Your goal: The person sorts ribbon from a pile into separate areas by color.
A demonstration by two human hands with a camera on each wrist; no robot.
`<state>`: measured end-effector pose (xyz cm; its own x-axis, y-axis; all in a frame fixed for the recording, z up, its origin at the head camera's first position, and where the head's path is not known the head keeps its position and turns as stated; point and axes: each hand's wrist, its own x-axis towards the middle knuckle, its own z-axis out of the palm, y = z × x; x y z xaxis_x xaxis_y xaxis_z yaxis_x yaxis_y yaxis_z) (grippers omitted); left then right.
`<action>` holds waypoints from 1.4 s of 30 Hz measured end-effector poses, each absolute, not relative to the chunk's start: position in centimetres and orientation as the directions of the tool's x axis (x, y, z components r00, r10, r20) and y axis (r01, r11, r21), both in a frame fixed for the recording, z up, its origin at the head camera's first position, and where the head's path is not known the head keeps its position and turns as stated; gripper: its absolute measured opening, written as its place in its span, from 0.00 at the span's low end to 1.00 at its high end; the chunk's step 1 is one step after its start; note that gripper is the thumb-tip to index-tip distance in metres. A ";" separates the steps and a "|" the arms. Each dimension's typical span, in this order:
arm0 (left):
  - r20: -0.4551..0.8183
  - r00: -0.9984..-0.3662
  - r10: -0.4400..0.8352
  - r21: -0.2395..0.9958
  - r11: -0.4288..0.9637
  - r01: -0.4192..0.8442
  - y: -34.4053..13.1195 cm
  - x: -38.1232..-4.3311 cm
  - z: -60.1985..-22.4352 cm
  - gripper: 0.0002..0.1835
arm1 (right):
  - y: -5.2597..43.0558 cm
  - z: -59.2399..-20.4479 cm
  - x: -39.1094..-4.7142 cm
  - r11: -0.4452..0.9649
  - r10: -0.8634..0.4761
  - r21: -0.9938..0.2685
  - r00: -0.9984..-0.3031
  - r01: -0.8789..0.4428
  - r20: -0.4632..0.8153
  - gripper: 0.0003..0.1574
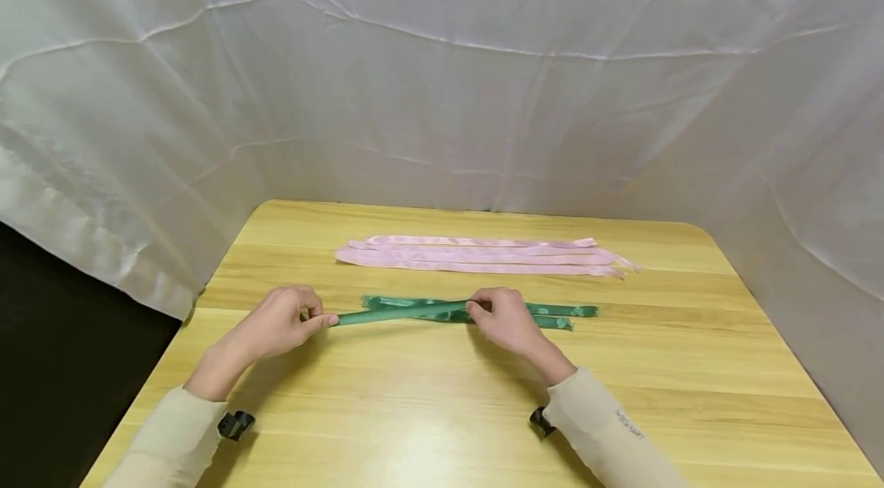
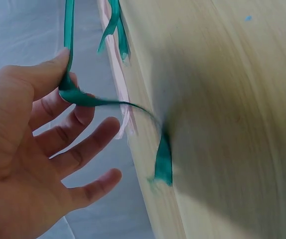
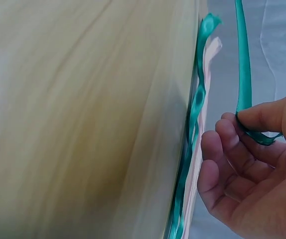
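A green ribbon [image 1: 387,313] is stretched between the two hands, above the table. My left hand [image 1: 279,323] pinches it between thumb and index finger, the other fingers spread apart. In the left wrist view the ribbon's loose tail [image 2: 164,158] drops past the fingers toward the tabletop, its end frayed. My right hand [image 1: 507,319] pinches the same ribbon near its other end, where a short piece [image 3: 262,138] curls inside the fingers. Beneath and behind the held ribbon, more green ribbons [image 1: 576,311] lie roughly side by side on the table.
Several pink ribbons [image 1: 476,268] lie in a flat bundle farther back, roughly parallel to the table's rear edge. The wooden table [image 1: 414,411] is enclosed by pale hanging cloth [image 1: 442,104] at the back and sides.
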<state>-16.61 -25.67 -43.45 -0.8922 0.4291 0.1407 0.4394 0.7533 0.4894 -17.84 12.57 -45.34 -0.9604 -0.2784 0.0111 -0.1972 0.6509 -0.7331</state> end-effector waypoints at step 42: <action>0.020 -0.888 0.460 0.540 0.742 0.397 -23.7 -17.9 -44.6 0.10 | 25.9 -45.3 -15.3 0.747 -0.043 -0.664 -0.999 -0.033 0.002 0.12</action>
